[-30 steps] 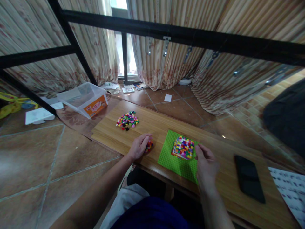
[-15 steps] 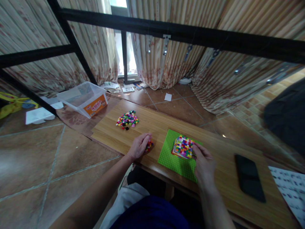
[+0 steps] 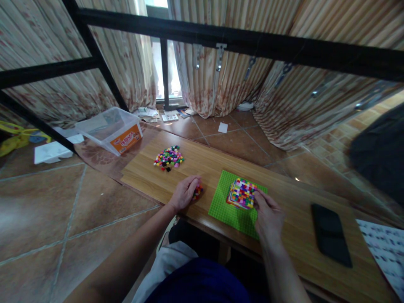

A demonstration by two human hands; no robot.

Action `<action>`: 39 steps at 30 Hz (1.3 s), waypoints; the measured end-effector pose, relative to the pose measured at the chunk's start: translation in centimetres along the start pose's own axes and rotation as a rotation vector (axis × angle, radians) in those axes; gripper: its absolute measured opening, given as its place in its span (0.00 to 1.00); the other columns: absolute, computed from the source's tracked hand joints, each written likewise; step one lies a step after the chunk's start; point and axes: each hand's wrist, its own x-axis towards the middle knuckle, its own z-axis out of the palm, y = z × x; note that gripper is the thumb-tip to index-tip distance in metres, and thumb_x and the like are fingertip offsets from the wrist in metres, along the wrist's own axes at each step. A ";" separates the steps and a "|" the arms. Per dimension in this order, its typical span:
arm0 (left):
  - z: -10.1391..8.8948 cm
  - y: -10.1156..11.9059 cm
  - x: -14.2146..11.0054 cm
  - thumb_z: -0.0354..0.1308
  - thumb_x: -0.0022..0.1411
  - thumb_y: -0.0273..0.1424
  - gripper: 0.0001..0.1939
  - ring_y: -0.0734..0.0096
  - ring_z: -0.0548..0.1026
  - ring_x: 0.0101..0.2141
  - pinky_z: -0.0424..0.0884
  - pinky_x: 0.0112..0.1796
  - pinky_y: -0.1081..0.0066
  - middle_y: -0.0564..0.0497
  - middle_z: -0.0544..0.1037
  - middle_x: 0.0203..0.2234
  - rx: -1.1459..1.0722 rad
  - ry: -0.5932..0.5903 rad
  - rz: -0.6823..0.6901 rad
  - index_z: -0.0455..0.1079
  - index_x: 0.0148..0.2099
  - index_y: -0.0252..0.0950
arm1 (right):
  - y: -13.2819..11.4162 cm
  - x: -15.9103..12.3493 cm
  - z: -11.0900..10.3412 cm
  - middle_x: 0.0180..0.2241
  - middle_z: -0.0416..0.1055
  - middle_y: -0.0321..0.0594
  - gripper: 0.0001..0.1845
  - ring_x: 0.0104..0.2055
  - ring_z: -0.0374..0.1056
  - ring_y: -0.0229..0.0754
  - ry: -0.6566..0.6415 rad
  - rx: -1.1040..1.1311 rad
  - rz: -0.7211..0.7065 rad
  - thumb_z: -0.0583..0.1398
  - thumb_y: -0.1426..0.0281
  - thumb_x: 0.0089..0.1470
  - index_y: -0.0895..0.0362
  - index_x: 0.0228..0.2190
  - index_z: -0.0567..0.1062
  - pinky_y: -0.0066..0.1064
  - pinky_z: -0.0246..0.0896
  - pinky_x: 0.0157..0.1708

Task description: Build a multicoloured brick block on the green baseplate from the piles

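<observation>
On a green studded baseplate (image 3: pixel 221 206) stands a layered block of small multicoloured toy bricks (image 3: pixel 242 193). My right hand (image 3: pixel 269 214) is at the block's right edge, thumb and fingertips pinched together there. Whatever lies between those fingertips is too small to make out. To the left of the plate, my left hand (image 3: pixel 183 194) rests on the table with its fingers curled in, against a small heap of loose bricks (image 3: pixel 198 192). The hand covers part of this heap, and its fingertips are hard to see.
A larger pile of loose bricks (image 3: pixel 168 158) lies on the wooden table (image 3: pixel 211 155), farther left. A black phone-like slab (image 3: pixel 330 235) and a printed sheet (image 3: pixel 383 248) are at the right. Beyond the left end stands a clear plastic bin (image 3: pixel 115 130). A black metal frame (image 3: pixel 189 29) crosses in front.
My right hand stays at the block's right edge, with only a very slight shift. The left hand and the bricks look the same.
</observation>
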 end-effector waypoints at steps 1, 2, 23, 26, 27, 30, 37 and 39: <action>0.0 0.0 0.0 0.47 0.72 0.44 0.22 0.65 0.81 0.44 0.75 0.50 0.67 0.46 0.83 0.43 0.001 0.000 -0.001 0.76 0.52 0.36 | 0.1 0.0 0.1 0.32 0.80 0.39 0.19 0.32 0.73 0.39 -0.005 -0.009 -0.014 0.73 0.61 0.37 0.56 0.34 0.84 0.33 0.72 0.34; 0.0 0.0 0.0 0.47 0.72 0.44 0.22 0.65 0.80 0.44 0.75 0.50 0.67 0.46 0.83 0.43 0.004 0.000 -0.002 0.76 0.52 0.36 | 0.1 -0.1 0.1 0.33 0.80 0.40 0.18 0.32 0.74 0.39 -0.010 -0.020 -0.031 0.73 0.61 0.39 0.56 0.34 0.84 0.34 0.72 0.35; -0.1 0.3 -0.1 0.46 0.73 0.42 0.22 0.65 0.80 0.44 0.74 0.51 0.66 0.46 0.83 0.44 0.025 -0.011 -0.006 0.75 0.53 0.36 | 0.1 0.2 0.2 0.44 0.80 0.41 0.24 0.41 0.74 0.40 -0.177 -0.034 0.000 0.68 0.59 0.45 0.54 0.45 0.81 0.35 0.71 0.42; -0.1 0.4 -0.1 0.46 0.72 0.42 0.21 0.65 0.80 0.44 0.74 0.51 0.66 0.46 0.83 0.44 0.028 -0.010 -0.009 0.76 0.53 0.36 | 0.3 0.5 0.1 0.43 0.80 0.41 0.22 0.41 0.74 0.40 -0.173 -0.034 -0.014 0.69 0.59 0.44 0.54 0.42 0.82 0.36 0.71 0.42; -0.1 0.4 0.0 0.46 0.72 0.42 0.22 0.65 0.80 0.44 0.74 0.51 0.66 0.46 0.83 0.43 0.026 -0.012 -0.010 0.76 0.53 0.36 | 0.4 0.6 0.1 0.43 0.80 0.41 0.22 0.41 0.74 0.40 -0.174 -0.031 -0.020 0.69 0.60 0.44 0.54 0.42 0.82 0.36 0.71 0.43; -0.1 0.3 0.0 0.46 0.72 0.42 0.22 0.64 0.80 0.44 0.75 0.50 0.66 0.46 0.83 0.43 0.025 -0.013 -0.008 0.76 0.53 0.36 | 0.6 0.8 0.2 0.41 0.80 0.40 0.20 0.41 0.74 0.40 -0.187 -0.027 -0.048 0.68 0.60 0.45 0.54 0.41 0.82 0.36 0.70 0.43; 0.0 0.1 0.0 0.46 0.72 0.43 0.22 0.63 0.80 0.44 0.74 0.50 0.65 0.45 0.82 0.43 0.031 -0.014 0.000 0.75 0.53 0.36 | 0.9 0.8 0.1 0.42 0.80 0.39 0.19 0.41 0.73 0.40 -0.200 -0.014 -0.061 0.68 0.60 0.46 0.54 0.41 0.82 0.37 0.70 0.46; 0.0 0.1 0.0 0.46 0.73 0.43 0.23 0.63 0.80 0.44 0.74 0.51 0.66 0.45 0.82 0.43 0.031 -0.018 0.002 0.75 0.53 0.35 | 1.1 0.9 0.1 0.42 0.79 0.40 0.20 0.42 0.73 0.40 -0.204 -0.002 -0.048 0.69 0.60 0.46 0.54 0.41 0.82 0.38 0.70 0.47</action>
